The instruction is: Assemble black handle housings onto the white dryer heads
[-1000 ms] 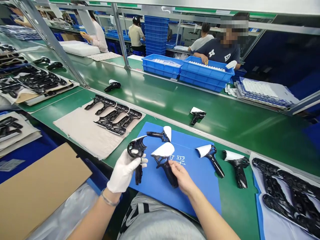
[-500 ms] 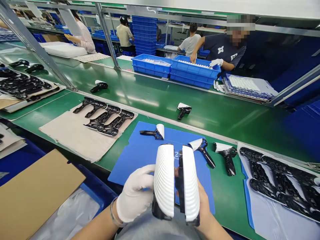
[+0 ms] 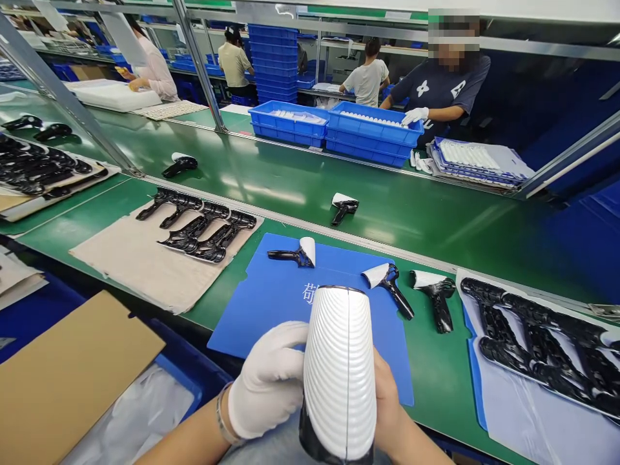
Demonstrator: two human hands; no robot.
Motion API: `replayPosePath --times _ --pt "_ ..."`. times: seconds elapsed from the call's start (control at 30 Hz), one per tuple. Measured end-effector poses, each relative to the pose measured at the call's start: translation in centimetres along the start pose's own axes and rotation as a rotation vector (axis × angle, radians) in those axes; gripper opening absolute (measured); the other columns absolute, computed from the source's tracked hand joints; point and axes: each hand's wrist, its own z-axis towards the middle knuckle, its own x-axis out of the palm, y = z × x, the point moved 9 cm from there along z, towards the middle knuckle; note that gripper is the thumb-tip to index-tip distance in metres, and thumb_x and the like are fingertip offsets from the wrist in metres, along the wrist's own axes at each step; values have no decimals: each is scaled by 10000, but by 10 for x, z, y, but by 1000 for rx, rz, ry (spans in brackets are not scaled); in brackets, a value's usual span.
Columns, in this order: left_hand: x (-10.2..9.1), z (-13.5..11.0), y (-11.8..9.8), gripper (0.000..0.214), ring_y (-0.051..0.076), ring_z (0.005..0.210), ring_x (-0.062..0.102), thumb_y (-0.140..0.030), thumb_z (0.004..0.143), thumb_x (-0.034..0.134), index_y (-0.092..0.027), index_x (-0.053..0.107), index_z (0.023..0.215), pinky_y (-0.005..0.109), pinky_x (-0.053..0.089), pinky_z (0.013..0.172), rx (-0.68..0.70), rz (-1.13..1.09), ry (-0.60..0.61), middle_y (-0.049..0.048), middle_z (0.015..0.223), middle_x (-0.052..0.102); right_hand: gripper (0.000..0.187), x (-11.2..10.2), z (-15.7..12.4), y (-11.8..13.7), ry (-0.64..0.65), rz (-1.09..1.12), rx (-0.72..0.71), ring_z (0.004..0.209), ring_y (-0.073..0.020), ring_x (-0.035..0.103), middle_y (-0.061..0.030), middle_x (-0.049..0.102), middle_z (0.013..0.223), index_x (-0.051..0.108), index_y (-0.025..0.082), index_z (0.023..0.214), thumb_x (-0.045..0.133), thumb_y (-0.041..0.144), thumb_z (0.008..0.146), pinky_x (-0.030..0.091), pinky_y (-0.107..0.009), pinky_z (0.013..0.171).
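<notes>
Two halves of a hair dryer housing, ribbed white on top with black edges, meet along a thin straight seam in front of me. My left hand, in a white glove, is closed around the left half. Bare, my right hand grips the right half from its outer side; most of its fingers are hidden behind the shell. Beyond the hands lies a blue mat bearing a black-and-white shell half and another half at its right edge.
A further shell half lies right of the mat, near stacked black shells. More black shells rest on beige sheeting. Across the green belt, a co-worker's gloved hand is at a blue bin. A cardboard flap stands lower left.
The two housing halves, held apart before, are now together with only a seam between them. The mat and belt items appear slightly shifted left as the view moves.
</notes>
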Motion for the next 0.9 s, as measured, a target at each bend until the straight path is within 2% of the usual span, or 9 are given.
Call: replayPosePath --times 0.13,0.27,0.4,0.53,0.63,0.7,0.77,0.83,0.9 --pt "3 -2 -26 136 213 737 645 -228 868 673 -245 796 813 384 555 769 307 110 -26 67 880 740 257 2 3 5 1 -8 1 730 -206 653 -54 689 857 672 237 1017 485 91 916 577 -309 655" --pt "9 -1 -34 92 235 744 680 -208 842 708 -227 779 897 396 561 784 380 141 40 76 919 757 189 5 3 5 47 3 44 609 -197 585 -37 634 714 650 223 867 487 153 934 555 -329 602" --pt "5 -6 -42 231 307 1030 705 -162 815 733 -292 787 998 427 542 902 470 323 117 86 1124 768 64 7 -1 -1 89 79 92 690 -211 628 -28 640 727 654 234 851 612 212 893 566 -338 692" --pt "-31 -9 -38 165 273 1102 690 -186 874 667 -276 787 944 387 527 978 392 427 -33 80 1164 758 116 5 -7 -7 133 113 135 777 -214 653 -39 696 869 655 237 951 668 185 848 542 -322 729" --pt "-49 -9 -32 257 268 1132 664 -274 952 561 -272 704 1165 402 515 998 217 356 -118 88 1264 699 156 6 -9 -12 171 -20 150 831 -225 624 -50 661 929 634 222 937 630 135 808 518 -359 773" --pt "-34 -6 -31 584 341 1183 624 -458 843 691 -247 566 1373 470 478 1041 124 453 -6 132 1387 610 140 12 -10 -14 214 -131 141 849 -244 589 -63 623 919 612 203 892 604 119 781 500 -386 757" --pt "-14 -1 -32 945 407 1173 607 -511 592 871 -217 512 1415 507 475 1026 79 607 91 161 1389 591 125 19 -12 -19 255 -228 153 833 -254 553 -79 598 901 595 185 882 585 115 779 482 -395 709" --pt "0 7 -34 816 390 1057 644 -375 514 919 -217 615 1253 494 514 935 53 723 107 131 1204 675 128 21 -14 -25 271 -306 185 807 -260 531 -98 595 906 605 167 928 576 128 810 466 -392 660" --pt "1 14 -30 520 314 924 659 -233 587 862 -228 659 1066 437 529 849 9 724 72 71 1020 701 163 16 -16 -30 285 -326 236 835 -276 548 -114 614 960 631 167 1036 610 197 877 478 -405 666"
